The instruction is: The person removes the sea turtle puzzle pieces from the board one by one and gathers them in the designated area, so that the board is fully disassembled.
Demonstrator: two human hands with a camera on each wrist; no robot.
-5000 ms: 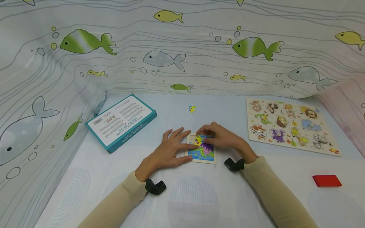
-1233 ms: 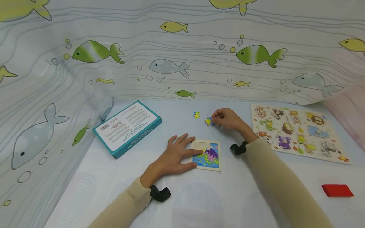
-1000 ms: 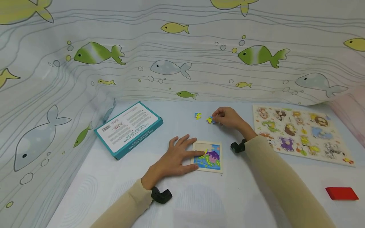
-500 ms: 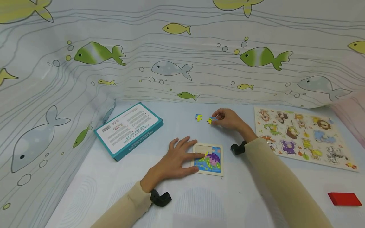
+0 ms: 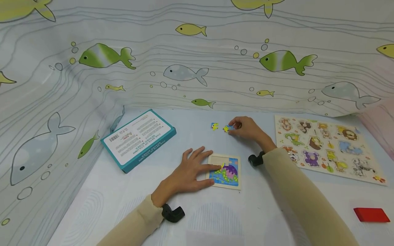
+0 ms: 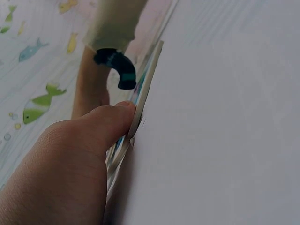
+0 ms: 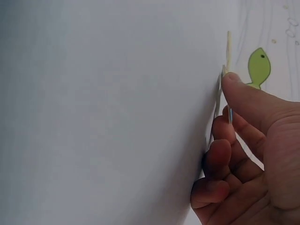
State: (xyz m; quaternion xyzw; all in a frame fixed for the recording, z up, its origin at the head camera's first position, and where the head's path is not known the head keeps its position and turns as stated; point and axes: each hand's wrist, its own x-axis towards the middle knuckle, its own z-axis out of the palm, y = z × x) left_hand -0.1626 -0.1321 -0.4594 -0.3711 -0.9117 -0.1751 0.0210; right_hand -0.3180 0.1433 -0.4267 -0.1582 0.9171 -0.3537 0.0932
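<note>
A small square jigsaw tray (image 5: 239, 174) with a wooden rim lies mid-table, showing a purple, green and blue picture. Its upper left part is bare wood. My left hand (image 5: 191, 173) rests on its left side, fingers spread, index finger across the picture. In the left wrist view, the thumb of the left hand (image 6: 70, 154) lies at the tray's edge (image 6: 149, 89). Farther back, my right hand (image 5: 246, 128) pinches a yellow-and-blue jigsaw piece (image 5: 226, 129). The right wrist view shows it edge-on at the thumb of the right hand (image 7: 255, 140). Another jigsaw piece (image 5: 214, 126) lies just left.
A teal-edged box (image 5: 138, 140) with a white label lies at the back left. On the right is a wooden animal puzzle board (image 5: 327, 147), partly behind the right sleeve. A red block (image 5: 371, 215) sits near the right edge. A fish-patterned cloth rises behind the table.
Since five seconds ago, my right hand has moved from the tray to the back with a jigsaw piece, baring the tray's upper left. Over the last second both hands stay nearly still.
</note>
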